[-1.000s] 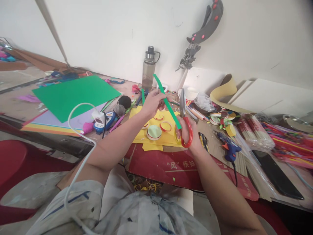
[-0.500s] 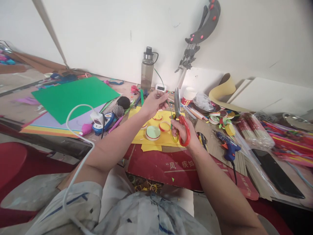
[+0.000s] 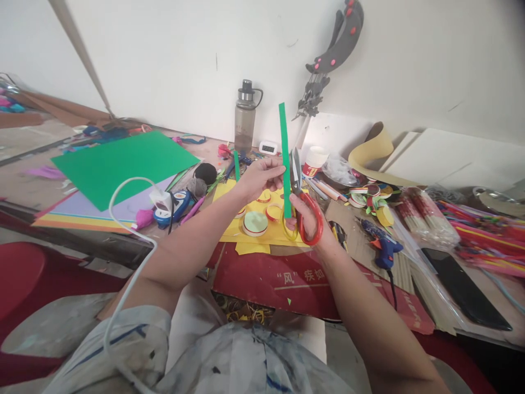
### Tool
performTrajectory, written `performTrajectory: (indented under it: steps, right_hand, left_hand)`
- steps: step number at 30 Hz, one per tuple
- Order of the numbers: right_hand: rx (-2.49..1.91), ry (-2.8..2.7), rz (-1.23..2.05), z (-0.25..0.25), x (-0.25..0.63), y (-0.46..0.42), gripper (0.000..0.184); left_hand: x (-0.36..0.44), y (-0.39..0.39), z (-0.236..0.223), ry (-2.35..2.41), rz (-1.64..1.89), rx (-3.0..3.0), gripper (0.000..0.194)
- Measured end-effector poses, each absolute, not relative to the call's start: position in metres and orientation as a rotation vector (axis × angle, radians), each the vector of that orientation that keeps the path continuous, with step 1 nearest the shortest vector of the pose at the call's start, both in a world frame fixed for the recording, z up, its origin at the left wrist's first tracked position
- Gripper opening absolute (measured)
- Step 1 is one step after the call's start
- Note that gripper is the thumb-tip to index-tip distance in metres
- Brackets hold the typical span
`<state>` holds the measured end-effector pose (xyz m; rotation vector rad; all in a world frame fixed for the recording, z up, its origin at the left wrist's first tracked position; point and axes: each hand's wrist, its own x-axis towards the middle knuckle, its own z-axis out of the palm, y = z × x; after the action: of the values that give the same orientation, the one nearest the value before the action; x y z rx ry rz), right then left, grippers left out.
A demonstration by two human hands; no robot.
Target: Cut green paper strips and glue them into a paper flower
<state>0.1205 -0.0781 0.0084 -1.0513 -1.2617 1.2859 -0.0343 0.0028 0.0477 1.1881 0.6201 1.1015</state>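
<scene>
In front of me, my left hand (image 3: 266,176) is closed, pinching a narrow green paper strip (image 3: 284,137) near its middle. The strip stands nearly upright with its flat face toward me. My right hand (image 3: 304,209) is wrapped around scissors (image 3: 295,178) with red and yellow handles, blades pointing up just right of the strip. The strip's lower end reaches the right thumb and fingers; whether they grip it, I cannot tell. Below lie a round pale-green-topped piece (image 3: 255,223) and a small yellow ring (image 3: 274,212), on yellow paper (image 3: 250,249).
A water bottle (image 3: 245,123) and a white digital timer (image 3: 268,148) stand against the wall. On the right lie a blue glue gun (image 3: 385,251), a black phone (image 3: 465,290) and a paper cup (image 3: 315,160). Green sheet (image 3: 127,167) and white cable (image 3: 131,279) are left.
The green strip has turned from edge-on to face-on and now stands straighter. My left hand has shifted slightly right and down, close to the scissors. Both hands keep their hold.
</scene>
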Motion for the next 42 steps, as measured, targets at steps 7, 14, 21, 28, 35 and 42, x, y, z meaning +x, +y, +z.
performTrajectory:
  steps: [7,14,21,28,35,42]
  right_hand:
    - [-1.139,-1.485,1.021,0.0,0.121,-0.082,0.065]
    - [-1.03,-1.341,1.372,-0.005,0.124,-0.077,0.069]
    - [-1.12,-1.329,1.32,0.0,0.123,-0.081,0.061]
    - [-1.208,-1.403,1.255,0.003,0.124,-0.082,0.05]
    - [-1.248,-1.404,1.156,-0.001,0.123,-0.083,0.038]
    - [-1.32,-1.427,1.117,-0.004,0.123,-0.081,0.027]
  left_hand:
    - [-0.036,0.001,0.054,0.677,1.19,1.063,0.025]
    - [-0.04,0.014,0.054,0.645,1.259,0.845,0.019]
    - [-0.036,0.007,0.049,0.719,1.153,1.101,0.021]
    - [-0.028,0.001,0.045,0.78,1.043,1.161,0.021]
    - [-0.027,0.002,0.043,0.788,1.012,1.176,0.02]
    - [-0.027,-0.001,0.046,0.776,1.013,1.151,0.019]
